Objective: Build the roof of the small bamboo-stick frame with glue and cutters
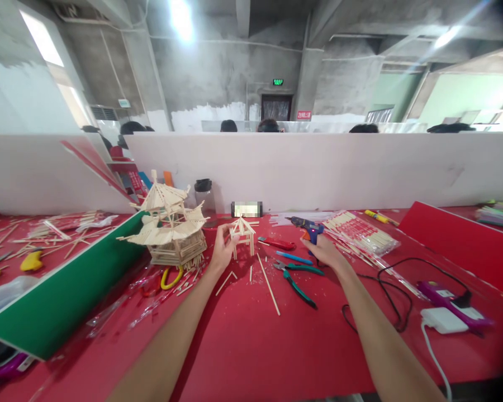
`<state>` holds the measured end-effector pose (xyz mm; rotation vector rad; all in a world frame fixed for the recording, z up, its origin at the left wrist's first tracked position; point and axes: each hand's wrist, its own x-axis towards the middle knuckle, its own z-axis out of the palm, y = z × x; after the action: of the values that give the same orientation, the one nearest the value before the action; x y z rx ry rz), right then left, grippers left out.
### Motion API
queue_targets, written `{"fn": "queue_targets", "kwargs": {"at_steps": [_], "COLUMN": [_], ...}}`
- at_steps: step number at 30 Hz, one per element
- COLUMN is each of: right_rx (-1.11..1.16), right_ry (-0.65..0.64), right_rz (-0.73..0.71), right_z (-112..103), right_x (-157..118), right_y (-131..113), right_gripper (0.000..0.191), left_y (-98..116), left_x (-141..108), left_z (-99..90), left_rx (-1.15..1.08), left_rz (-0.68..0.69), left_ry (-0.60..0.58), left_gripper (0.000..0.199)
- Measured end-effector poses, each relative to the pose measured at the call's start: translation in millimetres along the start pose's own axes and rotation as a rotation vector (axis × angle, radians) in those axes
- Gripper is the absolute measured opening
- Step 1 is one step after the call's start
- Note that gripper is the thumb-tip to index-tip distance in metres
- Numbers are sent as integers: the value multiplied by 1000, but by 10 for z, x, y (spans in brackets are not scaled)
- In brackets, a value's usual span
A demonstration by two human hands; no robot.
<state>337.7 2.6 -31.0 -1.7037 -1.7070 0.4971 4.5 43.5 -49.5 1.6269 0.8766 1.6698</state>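
Note:
My left hand (223, 249) grips a small pavilion model (245, 228) of pale wooden sticks by its left side; its legs point down to the red table. Closed round the handle of a blue hot glue gun (311, 228) is my right hand (321, 249), with the nozzle pointing left. Between the hands lie a red utility knife (279, 243), a blue pen-like stick (294, 257) and green-handled pliers (300, 279). Nearer me are a long wooden stick (269, 286) and a few short offcuts. A larger stick-built pavilion (171, 223) stands left of my left hand.
A green board (79, 285) stands on the left and a red board (465, 245) on the right. A black cable (406, 296) loops near a purple power strip (456, 304). Packaged sticks (360, 231) lie behind my right hand. A white partition (318, 167) closes the back.

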Motion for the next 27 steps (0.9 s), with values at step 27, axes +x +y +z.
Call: {"fn": "queue_targets", "kwargs": {"at_steps": [27], "right_rx": [-441], "right_ry": [166], "right_rz": [186], "right_z": [130], "right_x": [44], "right_y": [32], "right_gripper": [47], "left_y": [-199], "left_x": [-23], "left_z": [-18], "left_rx": [-34], "left_rz": [29], "left_ry": [3], "left_gripper": [36]}}
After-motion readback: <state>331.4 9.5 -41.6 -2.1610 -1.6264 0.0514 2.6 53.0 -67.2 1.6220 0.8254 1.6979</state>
